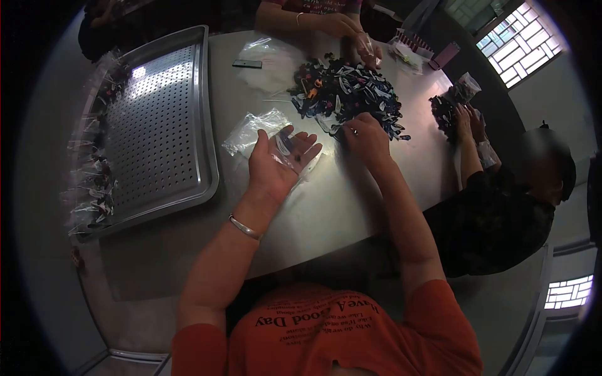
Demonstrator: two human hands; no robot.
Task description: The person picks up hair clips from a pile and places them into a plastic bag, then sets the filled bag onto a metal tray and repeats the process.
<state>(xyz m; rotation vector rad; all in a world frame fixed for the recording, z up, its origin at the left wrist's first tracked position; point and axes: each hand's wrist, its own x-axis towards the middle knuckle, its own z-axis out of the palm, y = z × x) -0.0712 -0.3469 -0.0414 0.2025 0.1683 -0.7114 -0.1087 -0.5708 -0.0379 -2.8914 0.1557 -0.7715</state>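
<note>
My left hand (276, 160) is palm up with its fingers stretched out and the thumb apart. Across the palm and fingers rest a clear plastic bag (308, 167) and a pale, curved hair clip (282, 147). At the near edge of a heap of mostly dark hair clips (351, 88), my right hand (369, 139) has its fingers pinched together. A small shiny bit, seemingly a hair clip (355, 131), shows at the fingertips. Several clear plastic bags (251, 133) lie on the table just beyond my left hand.
A perforated metal tray (210, 125) stands at the left, with bagged pieces (94, 188) along its outer side. Across the table, a person's hands (367, 50) hold a small clear bag. At the right, another person's hands (467, 125) touch a smaller dark heap (444, 116).
</note>
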